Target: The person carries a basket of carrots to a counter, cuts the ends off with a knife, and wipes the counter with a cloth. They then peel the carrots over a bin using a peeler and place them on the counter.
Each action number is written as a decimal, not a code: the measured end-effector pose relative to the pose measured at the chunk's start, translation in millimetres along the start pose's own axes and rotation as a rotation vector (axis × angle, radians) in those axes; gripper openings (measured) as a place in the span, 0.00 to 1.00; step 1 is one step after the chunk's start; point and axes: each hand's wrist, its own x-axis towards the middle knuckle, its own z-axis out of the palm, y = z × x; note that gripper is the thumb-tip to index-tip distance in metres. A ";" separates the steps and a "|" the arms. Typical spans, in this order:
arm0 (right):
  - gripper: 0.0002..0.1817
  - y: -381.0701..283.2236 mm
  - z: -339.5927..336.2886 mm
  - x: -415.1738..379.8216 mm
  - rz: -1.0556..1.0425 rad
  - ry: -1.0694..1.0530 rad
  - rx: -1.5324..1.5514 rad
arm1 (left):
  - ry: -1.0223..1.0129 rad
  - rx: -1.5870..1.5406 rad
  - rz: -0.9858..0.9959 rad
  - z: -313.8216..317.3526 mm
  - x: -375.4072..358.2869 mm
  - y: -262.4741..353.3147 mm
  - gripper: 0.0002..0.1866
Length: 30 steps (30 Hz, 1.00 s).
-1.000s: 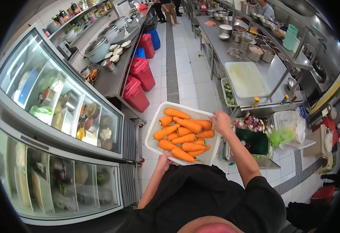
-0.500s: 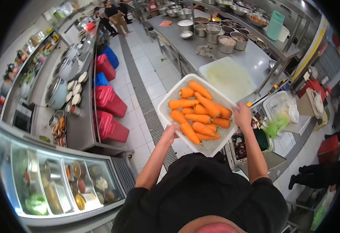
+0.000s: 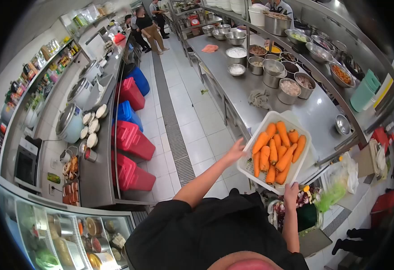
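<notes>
A white plastic basket (image 3: 306,131) full of orange carrots (image 3: 276,150) is over the near end of the steel worktable, covering most of the white cutting board (image 3: 313,155). My right hand (image 3: 291,193) is closed on the basket's near edge, at the lower right corner. Beside the left rim, my left hand (image 3: 236,151) is off the basket with its fingers spread and nothing in them. A crumpled grey cloth (image 3: 259,98) lies on the table just beyond the basket.
Steel pots of ingredients (image 3: 290,91) stand along the worktable (image 3: 215,56) below a shelf. Beneath the basket's near side is a bin of peelings (image 3: 278,216). Red lidded bins (image 3: 134,140) line the left counter, and several people (image 3: 148,29) stand at the aisle's far end.
The basket of carrots has moved right and turned, from over the aisle to over the cutting board. My left hand has let go of its rim; my right hand still grips it.
</notes>
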 end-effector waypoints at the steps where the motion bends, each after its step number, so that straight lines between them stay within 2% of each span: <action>1: 0.12 -35.3 -2.1 -0.6 0.211 -0.130 0.111 | -0.066 0.145 0.071 -13.9 -6.3 -11.4 0.45; 2: 0.13 -60.7 4.7 4.1 0.411 -0.257 0.226 | -0.135 0.290 0.152 -25.6 -3.5 -16.6 0.43; 3: 0.13 -66.2 20.9 8.8 0.410 -0.256 0.230 | -0.136 0.293 0.153 -31.3 -1.0 -17.2 0.43; 5: 0.17 -72.0 48.4 14.9 0.400 -0.250 0.457 | 0.094 -0.147 -0.110 -39.0 7.5 -16.6 0.40; 6: 0.19 -83.8 57.2 20.6 0.428 -0.310 0.476 | 0.090 -0.154 -0.114 -44.5 19.9 -13.7 0.40; 8: 0.18 -95.9 83.8 29.2 0.429 -0.342 0.508 | 0.243 -0.282 0.050 -62.1 56.5 -7.9 0.37; 9: 0.17 -102.3 99.6 35.0 0.428 -0.378 0.553 | 0.243 -0.286 0.052 -76.7 77.8 -7.2 0.37; 11: 0.18 -116.2 129.1 47.7 0.427 -0.404 0.588 | 0.281 -0.217 0.197 -105.3 116.6 -1.9 0.37; 12: 0.19 -124.0 141.8 54.8 0.427 -0.428 0.625 | 0.268 -0.216 0.190 -117.7 131.5 1.7 0.37; 15: 0.18 -166.1 175.8 89.5 0.401 -0.453 0.600 | 0.267 -0.254 0.120 -153.9 161.3 25.8 0.38; 17: 0.18 -177.1 203.3 114.7 0.408 -0.427 0.533 | 0.341 -0.178 0.077 -173.3 173.2 48.6 0.36; 18: 0.20 -177.2 221.6 120.4 0.425 -0.432 0.469 | 0.310 -0.164 0.054 -191.6 188.4 49.8 0.36; 19: 0.21 -180.2 233.6 124.0 0.454 -0.427 0.405 | 0.336 -0.125 0.113 -210.9 211.9 43.0 0.35; 20: 0.23 -192.0 242.5 132.4 0.388 -0.445 0.389 | 0.348 -0.089 0.163 -221.8 232.3 39.0 0.34; 21: 0.25 -202.6 248.7 141.7 0.341 -0.458 0.366 | 0.321 -0.146 0.155 -229.7 244.0 45.6 0.34; 22: 0.28 -185.4 265.9 150.5 0.326 -0.453 0.322 | 0.293 -0.198 0.129 -235.5 252.0 55.0 0.34; 23: 0.24 -195.3 271.4 152.6 0.298 -0.376 0.409 | 0.243 -0.247 0.140 -233.7 254.0 69.3 0.33; 25: 0.21 -163.3 298.6 157.0 0.414 -0.381 0.287 | 0.195 -0.186 0.111 -235.0 263.1 91.9 0.33; 27: 0.20 -186.5 298.5 165.7 0.515 -0.351 0.345 | 0.172 -0.179 0.057 -227.1 275.2 107.5 0.33; 30: 0.24 -174.1 304.5 167.8 0.538 -0.372 0.362 | 0.190 -0.213 0.059 -233.7 287.4 108.0 0.34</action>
